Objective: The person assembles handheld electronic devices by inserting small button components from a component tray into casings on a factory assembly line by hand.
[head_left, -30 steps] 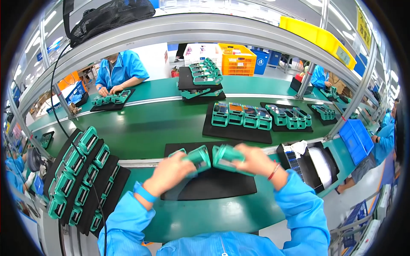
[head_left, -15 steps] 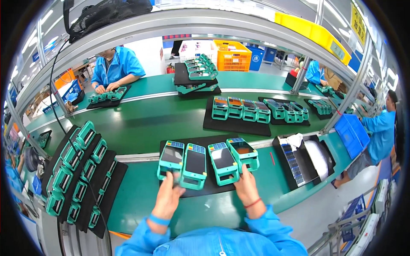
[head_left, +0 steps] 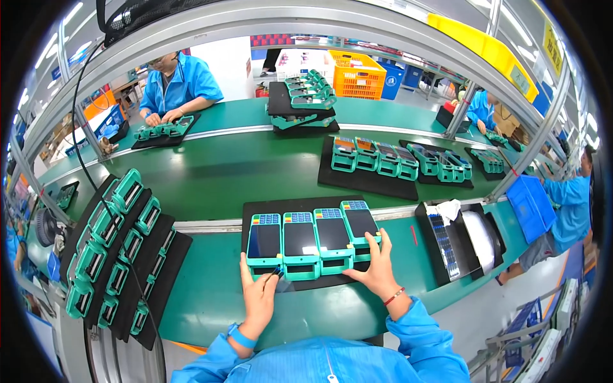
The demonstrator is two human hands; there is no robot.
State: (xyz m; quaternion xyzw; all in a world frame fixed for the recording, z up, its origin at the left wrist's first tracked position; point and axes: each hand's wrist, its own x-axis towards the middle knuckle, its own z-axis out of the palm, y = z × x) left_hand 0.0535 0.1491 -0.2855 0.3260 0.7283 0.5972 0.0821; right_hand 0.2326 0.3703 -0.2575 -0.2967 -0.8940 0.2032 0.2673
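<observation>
Several green-framed payment terminals with dark screens stand side by side on a black foam sheet [head_left: 255,209] in front of me. My left hand [head_left: 259,295] is at the lower left of the leftmost terminal [head_left: 264,241], one finger stretched along its side. A small dark pen-like tool [head_left: 276,272] sticks out from its thumb and fingers; its exact kind is unclear. My right hand [head_left: 378,268] grips the lower corner of the rightmost terminal [head_left: 359,220], fingers on its right side. The right thumb reaches toward the lower edge of the neighbouring terminal [head_left: 333,237].
Tilted black sheets of green frames [head_left: 117,281] are stacked at the left, with a black cable [head_left: 121,246] across them. A black box [head_left: 444,246] stands right, beside a blue bin [head_left: 531,207]. More terminals [head_left: 375,156] lie across the green belt [head_left: 223,185]; a co-worker [head_left: 175,89] sits beyond.
The terminals, earlier splayed with a gap in the middle, now stand close together in a straighter row. My right hand has moved up around the right end; the left hand's finger has straightened.
</observation>
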